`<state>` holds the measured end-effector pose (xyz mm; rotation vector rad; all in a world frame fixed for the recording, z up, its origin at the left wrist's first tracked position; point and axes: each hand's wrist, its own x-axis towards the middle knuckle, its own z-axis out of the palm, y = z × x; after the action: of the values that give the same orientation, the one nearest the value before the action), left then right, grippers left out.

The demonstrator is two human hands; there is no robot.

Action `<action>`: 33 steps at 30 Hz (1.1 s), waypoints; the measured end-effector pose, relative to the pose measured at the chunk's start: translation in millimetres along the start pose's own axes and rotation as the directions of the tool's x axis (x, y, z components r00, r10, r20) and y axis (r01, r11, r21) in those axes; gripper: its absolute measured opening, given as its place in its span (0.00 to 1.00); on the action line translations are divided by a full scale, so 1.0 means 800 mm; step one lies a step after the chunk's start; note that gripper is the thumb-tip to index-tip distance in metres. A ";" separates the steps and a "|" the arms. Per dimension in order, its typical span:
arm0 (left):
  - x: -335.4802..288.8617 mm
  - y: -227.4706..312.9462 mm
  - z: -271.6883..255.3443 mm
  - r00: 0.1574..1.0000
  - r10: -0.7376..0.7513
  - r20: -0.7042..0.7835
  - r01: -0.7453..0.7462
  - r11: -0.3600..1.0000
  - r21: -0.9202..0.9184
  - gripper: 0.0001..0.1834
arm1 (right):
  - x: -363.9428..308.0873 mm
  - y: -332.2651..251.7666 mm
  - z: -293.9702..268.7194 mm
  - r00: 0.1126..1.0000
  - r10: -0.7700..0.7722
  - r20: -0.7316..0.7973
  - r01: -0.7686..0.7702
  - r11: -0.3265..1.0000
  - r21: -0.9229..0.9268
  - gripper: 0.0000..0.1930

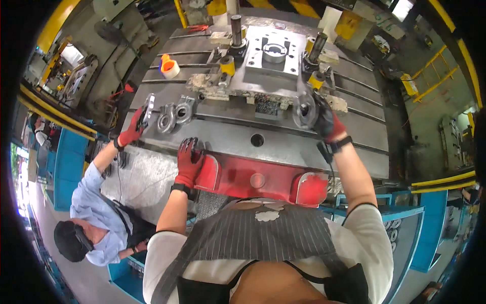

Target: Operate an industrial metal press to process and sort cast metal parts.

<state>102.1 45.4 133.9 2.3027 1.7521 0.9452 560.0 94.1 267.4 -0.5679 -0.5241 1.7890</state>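
Observation:
My right hand (pixel 330 123), in a red glove with dark fingers, is closed around the side of a ring-shaped metal part (pixel 304 110). The part is slightly blurred and sits in front of the die's right side. My left hand (pixel 189 158), gloved the same way, lies with stretched fingers on the front edge of the press bed (pixel 228 133) and holds nothing. Beyond it, two similar metal ring parts (pixel 166 119) lie side by side on the bed. In the middle stands the die (pixel 274 76), with another ring part (pixel 274 52) seated in its top.
At left, a co-worker's red-gloved hand (pixel 132 130) holds a metal part (pixel 150 107) over the bed. A roll of tape (pixel 170 69) lies at the far left. Guide posts (pixel 236 31) with yellow collars flank the die. A red bracket (pixel 258 177) juts out before my body.

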 end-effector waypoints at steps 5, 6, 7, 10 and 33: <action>-0.002 -0.008 0.006 1.000 0.022 0.005 -0.021 1.000 -0.018 0.34 | 0.153 -0.030 -0.004 0.886 -0.446 0.123 0.398 0.601 -0.693 0.16; -0.005 -0.012 0.007 1.000 0.024 0.001 -0.024 1.000 -0.012 0.34 | 0.181 -0.037 0.007 0.918 -0.396 0.037 0.332 0.712 -0.619 0.17; -0.002 -0.012 0.007 0.999 0.035 0.019 -0.034 0.999 -0.027 0.35 | 0.210 -0.050 -0.002 0.908 -0.417 0.030 0.217 0.410 -0.886 0.22; 0.015 -0.005 0.006 0.996 0.042 0.074 -0.041 0.999 -0.016 0.34 | 0.291 -0.082 -0.032 0.870 -0.491 -0.054 -0.252 -0.347 -0.903 0.37; 0.001 -0.018 0.007 1.000 -0.015 -0.013 0.012 0.986 -0.165 0.30 | 0.216 -0.008 0.009 0.786 -0.529 0.319 0.130 -0.364 -0.922 0.38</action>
<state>93.3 52.1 123.7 2.1842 1.6256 1.0636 516.6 261.0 257.3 -1.5223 -1.8030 0.1174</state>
